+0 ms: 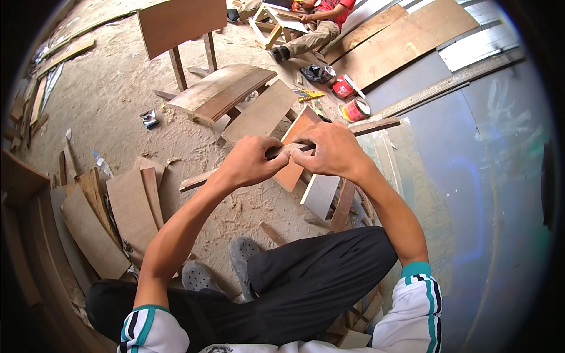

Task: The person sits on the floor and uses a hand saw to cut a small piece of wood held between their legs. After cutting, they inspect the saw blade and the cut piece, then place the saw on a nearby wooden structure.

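A long narrow wooden strip (pixel 376 126) lies across both hands, tilted so its right end sits higher in view than its left. My left hand (pixel 250 160) is closed round it, left of the middle. Close beside it, my right hand (pixel 336 150) grips the same strip, and the two thumbs nearly meet on it. Part of the strip is hidden behind the hands. Beneath them, an orange-brown board (pixel 289 175) and a white-faced board (pixel 321 196) lean among other wood pieces.
Curved wood panels (pixel 222 88) and a flat board (pixel 259 112) lie ahead. Red tins (pixel 355 109) and a yellow-handled tool (pixel 311 96) stand or lie beyond my right hand. Offcuts (pixel 130 206) are piled left. A person in red (pixel 329 20) sits far off, near a wooden frame (pixel 273 29).
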A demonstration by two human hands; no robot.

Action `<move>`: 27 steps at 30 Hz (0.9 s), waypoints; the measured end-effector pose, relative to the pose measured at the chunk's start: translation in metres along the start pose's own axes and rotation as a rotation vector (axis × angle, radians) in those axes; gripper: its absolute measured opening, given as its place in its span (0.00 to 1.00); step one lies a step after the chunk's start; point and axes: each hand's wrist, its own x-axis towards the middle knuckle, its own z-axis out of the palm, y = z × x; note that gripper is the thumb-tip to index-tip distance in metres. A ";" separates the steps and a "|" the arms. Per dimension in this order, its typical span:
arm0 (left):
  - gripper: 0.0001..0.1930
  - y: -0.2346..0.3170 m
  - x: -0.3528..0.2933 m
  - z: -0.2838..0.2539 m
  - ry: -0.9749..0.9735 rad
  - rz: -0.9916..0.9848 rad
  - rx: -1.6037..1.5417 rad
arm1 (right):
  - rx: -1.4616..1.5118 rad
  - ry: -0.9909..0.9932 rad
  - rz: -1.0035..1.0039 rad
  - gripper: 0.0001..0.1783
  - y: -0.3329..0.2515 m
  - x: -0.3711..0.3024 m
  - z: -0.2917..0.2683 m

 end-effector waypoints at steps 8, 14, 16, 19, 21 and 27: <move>0.17 -0.003 0.000 0.002 -0.005 0.039 0.025 | 0.028 0.011 -0.014 0.15 0.002 0.001 0.003; 0.17 0.002 -0.001 0.000 -0.014 0.016 0.031 | 0.027 0.002 -0.047 0.17 0.002 0.003 -0.001; 0.17 0.000 -0.001 0.003 -0.011 0.018 0.032 | 0.027 0.006 -0.061 0.18 0.002 0.002 -0.001; 0.17 -0.003 -0.001 0.006 -0.002 0.028 0.024 | 0.035 0.034 -0.081 0.19 0.004 0.001 0.001; 0.17 -0.006 -0.002 0.007 0.003 0.047 0.013 | 0.048 0.039 -0.085 0.20 0.004 0.001 0.003; 0.17 -0.010 0.002 0.008 -0.047 -0.021 -0.058 | -0.103 0.060 -0.047 0.19 0.005 -0.002 0.014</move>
